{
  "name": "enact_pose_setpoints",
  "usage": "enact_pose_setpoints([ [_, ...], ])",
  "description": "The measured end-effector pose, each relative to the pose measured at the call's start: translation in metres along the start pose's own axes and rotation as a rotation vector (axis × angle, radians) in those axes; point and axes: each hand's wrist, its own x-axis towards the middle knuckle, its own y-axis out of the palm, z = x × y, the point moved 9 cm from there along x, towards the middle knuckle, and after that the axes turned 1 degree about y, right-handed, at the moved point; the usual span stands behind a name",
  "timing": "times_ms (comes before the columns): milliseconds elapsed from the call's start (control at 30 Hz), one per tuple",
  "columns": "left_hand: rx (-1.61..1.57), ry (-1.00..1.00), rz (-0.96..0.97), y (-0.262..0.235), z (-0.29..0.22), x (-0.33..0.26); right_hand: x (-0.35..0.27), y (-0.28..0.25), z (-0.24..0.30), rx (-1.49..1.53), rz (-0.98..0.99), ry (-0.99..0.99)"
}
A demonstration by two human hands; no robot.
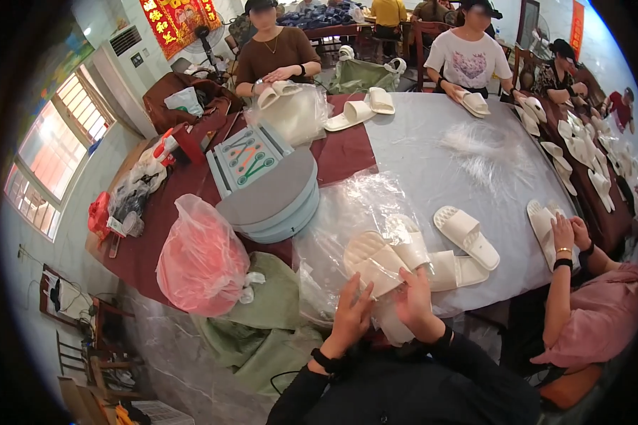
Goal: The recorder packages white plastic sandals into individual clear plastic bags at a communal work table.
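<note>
Head view: left hand [351, 316], fingers half-spread, and right hand [416, 306], fingers narrower, meet the near end of the cream quilted-insole slipper pair [367, 253], at the right side of the crinkled clear plastic bag [327, 225]; grip unclear. Snagged fingertips could tear the bag

Beyond the obstructing loose slippers [468, 232], pale sheeting [412, 145] lies open.
</note>
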Motion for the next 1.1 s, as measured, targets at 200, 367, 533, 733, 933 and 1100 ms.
enact_pose_setpoints([
  [200, -0.126, -0.203, -0.209, 0.002, 0.011, -0.004, -0.009, 0.007, 0.022, 0.038, 0.028, -0.117],
  [367, -1.09, -0.665, -0.059, 0.049, 0.05, -0.015, 0.004, -0.011, -0.007, -0.036, -0.064, -0.042],
  [533, -1.136, -0.82, -0.281, 0.041, 0.063, -0.027, 0.011, 0.006, -0.033, 0.125, 0.045, 0.08],
  [733, -1.363, -0.992, -0.099, 0.059, 0.071, -0.038, 0.013, 0.03, -0.026, 0.068, 0.047, -0.036],
  [933, -1.445, -0.986, 0.036, 0.06, 0.058, -0.044, 0.015, 0.037, -0.03, 0.117, 0.064, -0.003],
  [1100, -1.503, -1.072, -0.055, 0.065, 0.079, -0.052, 0.025, 0.037, -0.019, 0.091, 0.164, -0.068],
])
